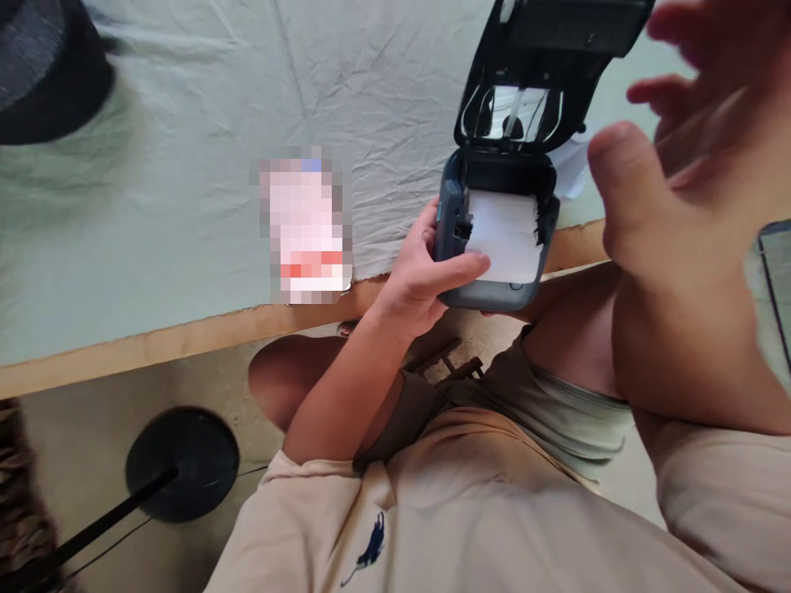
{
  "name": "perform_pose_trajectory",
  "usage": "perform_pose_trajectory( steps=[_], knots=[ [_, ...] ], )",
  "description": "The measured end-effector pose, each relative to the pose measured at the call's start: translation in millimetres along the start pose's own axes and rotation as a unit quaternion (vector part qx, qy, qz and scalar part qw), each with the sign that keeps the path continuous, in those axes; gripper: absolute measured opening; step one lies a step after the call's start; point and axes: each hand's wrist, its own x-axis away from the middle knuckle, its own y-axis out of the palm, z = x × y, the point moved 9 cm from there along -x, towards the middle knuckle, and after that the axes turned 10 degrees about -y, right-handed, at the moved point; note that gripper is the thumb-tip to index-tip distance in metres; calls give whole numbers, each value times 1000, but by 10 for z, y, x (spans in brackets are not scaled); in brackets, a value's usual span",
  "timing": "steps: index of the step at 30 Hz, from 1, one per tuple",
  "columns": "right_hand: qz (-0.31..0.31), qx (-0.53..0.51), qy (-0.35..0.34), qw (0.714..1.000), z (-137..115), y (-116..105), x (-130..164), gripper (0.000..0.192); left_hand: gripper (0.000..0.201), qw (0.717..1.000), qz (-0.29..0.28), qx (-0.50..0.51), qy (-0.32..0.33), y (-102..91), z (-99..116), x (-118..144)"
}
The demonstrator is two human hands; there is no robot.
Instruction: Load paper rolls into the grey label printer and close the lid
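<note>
Pale, creased cloth (185, 165) covers the worktop (185, 338), whose wooden edge runs bare along the near side. Closest to me are my lap and a beige shirt (470, 527) with a small dark emblem. Down on the floor, left of my left forearm, I see a round black stand base (185, 461) with a pole slanting off toward the bottom corner.

My left hand (420, 276) is closed around the printer (494, 231), a small grey-blue unit held at the worktop's edge above my knee. The thumb lies across its front, touching the white paper (507, 235) in the open bay; the fingers wrap its left side. The lid (556, 66) stands swung up beyond that hand, its inner face showing a shiny clear window.

My right hand (680, 189) is open, fingers spread and blurred, raised just right of the printer and gripping nothing. It hangs near the camera, apart from the unit.

Left of my left hand, a blurred-out pink and white item (306, 226) lies on the cloth at the worktop's edge. Farther off, at the far left corner, sits a dark round object (43, 66), partly cut off. At the right border, past my right hand, a dark-framed flat thing (775, 280) shows only in part.
</note>
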Motion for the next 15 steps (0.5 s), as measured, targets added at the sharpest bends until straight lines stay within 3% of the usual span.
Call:
perform_pose_trajectory(
  steps=[2, 3, 5, 8, 11, 15],
  knots=[
    [83, -13, -56, 995, -47, -70, -11, 40, 51, 1000, -8, 0, 6, 17, 1, 6],
    [113, -19, -51, 992, -40, -86, 4, 37, 54, 1000, -5, -1, 9, 14, 2, 10],
    [120, -34, -34, 992, -61, -58, 29, 34, 65, 1000, 6, -5, 11, 0, -4, 19],
    [30, -54, -35, 997, -188, 90, 20, 34, 76, 1000, 22, -9, 8, -13, -4, 31],
    [-91, -64, -66, 992, -327, 277, 4, 34, 51, 999, 25, 21, 4, 10, 22, 31],
    [-142, -100, -57, 983, -322, 387, -25, 30, 40, 996, 57, 62, 19, -7, 82, 26]
  ],
)
